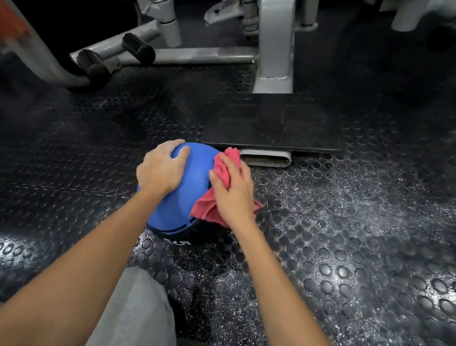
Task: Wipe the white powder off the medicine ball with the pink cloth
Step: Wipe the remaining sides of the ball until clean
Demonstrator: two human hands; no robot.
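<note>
Blue on top and black below, one ball [189, 188] sits on the studded rubber floor [57, 158], just in front of a black platform [272, 121]. Some white print shows on its dark lower part, too partial to read.

Two hands are on the ball. The left hand [161, 167] cups its upper left side, with the fingers curled over the far edge and the thumb lying across the top, gripping it. The right hand [233, 192] lies on the right side with its fingers fairly straight, pressing the one pink cloth [204, 208] flat against the surface rather than clutching it. The cloth is bunched under the palm, and its corners stick out beyond the fingertips and below the wrist.

White powder [356, 206] speckles the floor to the right of the ball and toward the person. One grey machine frame [274, 39] rises behind the platform, and two black rollers [138, 47] jut from its bars on the left. One grey-trousered knee [137, 316] shows between the forearms.
</note>
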